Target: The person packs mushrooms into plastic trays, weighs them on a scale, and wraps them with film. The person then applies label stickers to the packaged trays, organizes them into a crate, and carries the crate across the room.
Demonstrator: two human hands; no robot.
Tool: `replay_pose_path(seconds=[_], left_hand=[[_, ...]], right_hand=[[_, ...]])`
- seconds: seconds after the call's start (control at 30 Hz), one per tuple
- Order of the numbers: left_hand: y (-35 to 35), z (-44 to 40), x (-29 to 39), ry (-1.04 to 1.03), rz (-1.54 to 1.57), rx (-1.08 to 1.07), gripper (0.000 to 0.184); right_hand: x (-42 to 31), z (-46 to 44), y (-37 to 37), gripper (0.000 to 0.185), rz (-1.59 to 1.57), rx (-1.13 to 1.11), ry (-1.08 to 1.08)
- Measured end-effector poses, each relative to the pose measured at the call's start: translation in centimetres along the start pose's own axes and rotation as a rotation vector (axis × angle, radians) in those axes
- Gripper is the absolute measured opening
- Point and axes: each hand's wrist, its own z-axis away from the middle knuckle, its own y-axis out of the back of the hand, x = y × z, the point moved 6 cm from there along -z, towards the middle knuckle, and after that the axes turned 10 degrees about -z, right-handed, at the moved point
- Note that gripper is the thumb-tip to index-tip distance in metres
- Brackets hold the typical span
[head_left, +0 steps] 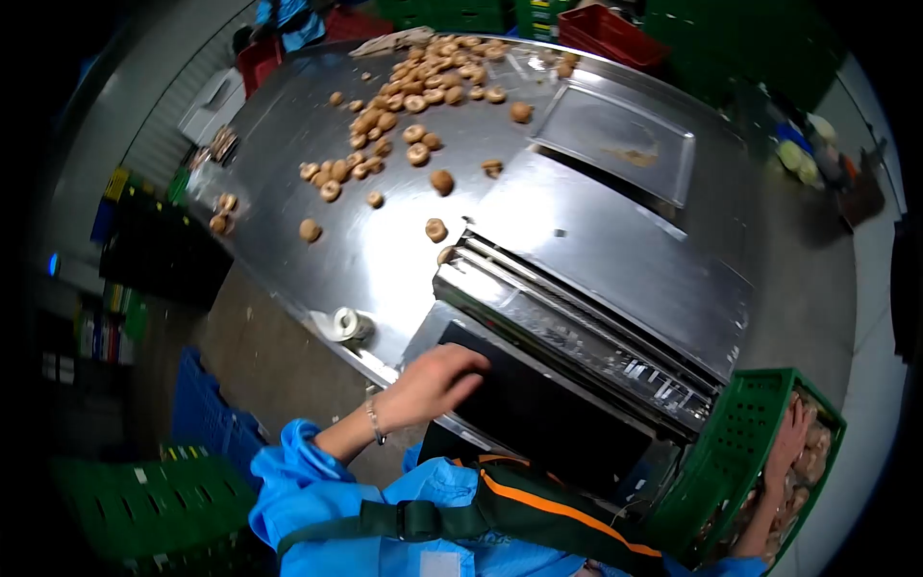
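Note:
My left hand (433,387) hangs over the near left corner of a machine with a black plate (548,423); its fingers are slightly bent and apart, with nothing in them. On the right, my right hand (790,438) lies with fingers spread on wrapped packs (815,454) inside a green crate (735,423). Beyond the machine, many brown mushrooms (415,103) lie loose on the steel table (279,144). A roll (348,325) stands at the table's near left edge.
A metal tray (615,139) lies on the table's far right part. Red crates (611,38) stand past the far edge. Green crates (154,500) and a blue crate (207,404) are at the lower left. A person in blue (293,21) is partly visible at the top.

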Motion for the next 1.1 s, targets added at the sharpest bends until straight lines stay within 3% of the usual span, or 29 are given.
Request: replay_pose_path(seconds=[0.1,0.17,0.23,0.3,0.37,0.43,0.47,0.5,0.57,0.63,0.67,0.73,0.77,0.8,0.87,0.93,1.0,1.07,1.1], left_hand=[[3.3,5.4,-8.4,0.272,-0.103,0.282,0.024],[5.3,8.8,-19.0,0.464,-0.258,0.368,0.032],[6.1,10.0,-24.2,0.569,-0.431,0.371,0.039],[6.4,11.1,-28.7,0.587,-0.53,0.306,0.044],[8.0,10.3,-34.1,0.573,-0.445,0.317,0.051],[10.6,7.9,-37.5,0.563,-0.419,0.371,0.057],[11.8,6.7,-39.8,0.561,-0.395,0.42,0.061],[13.9,5.3,-43.1,0.543,-0.434,0.453,0.082],[17.2,4.1,-49.3,0.681,-0.491,0.398,0.1],[18.1,3.2,-56.4,0.803,-0.479,0.388,0.129],[19.1,2.9,-57.3,0.822,-0.438,0.382,0.131],[17.1,2.7,-59.4,0.872,-0.232,0.411,0.136],[17.0,1.2,-60.9,0.798,-0.158,0.469,0.136],[17.4,-0.7,-62.6,0.724,-0.082,0.526,0.136],[21.7,-4.9,-63.6,0.609,0.083,0.789,0.132],[22.1,-11.7,-63.2,0.544,-0.178,0.581,0.126],[21.2,-18.0,-61.6,0.299,-0.028,0.414,0.119],[19.6,-22.2,-60.5,0.36,-0.104,0.345,0.115],[19.4,-23.3,-59.2,0.362,-0.083,0.267,0.115]], right_hand=[[-1.5,-2.0,-1.2,0.041,0.389,-0.01,-0.241],[2.4,-0.2,-2.5,0.04,-0.083,-0.02,-0.098],[3.3,-1.1,1.2,0.042,-0.558,-0.128,-0.33],[-1.5,-1.0,6.8,0.043,-0.876,0.0,-0.627],[-5.7,-2.0,9.7,0.04,-1.009,0.449,-0.531],[-15.3,-7.3,9.7,0.036,-1.049,0.422,-0.507],[-22.0,-10.7,9.4,0.033,-1.062,0.265,-0.355],[-30.2,-14.3,8.5,0.03,-1.081,0.12,-0.195],[-47.9,-19.6,7.6,0.022,-0.882,-0.204,0.121],[-58.3,-22.4,4.6,0.029,-0.705,-0.351,0.384],[-61.8,-23.6,1.9,0.04,-0.739,-0.485,0.441],[-66.5,-23.5,-5.3,0.072,-0.953,-0.885,0.183],[-67.9,-23.6,-9.2,0.079,-0.966,-0.974,-0.155],[-69.6,-23.3,-12.8,0.086,-0.963,-1.043,-0.5],[-71.9,-25.7,-19.9,0.089,-1.003,-0.927,-0.808],[-72.9,-28.9,-25.0,0.084,-1.15,-0.724,-0.942],[-74.5,-33.2,-28.6,0.087,-1.441,-0.692,-0.827],[-76.8,-37.4,-27.7,0.067,-1.22,-0.747,-0.647],[-77.4,-39.5,-26.4,0.055,-0.993,-0.996,-0.483]])
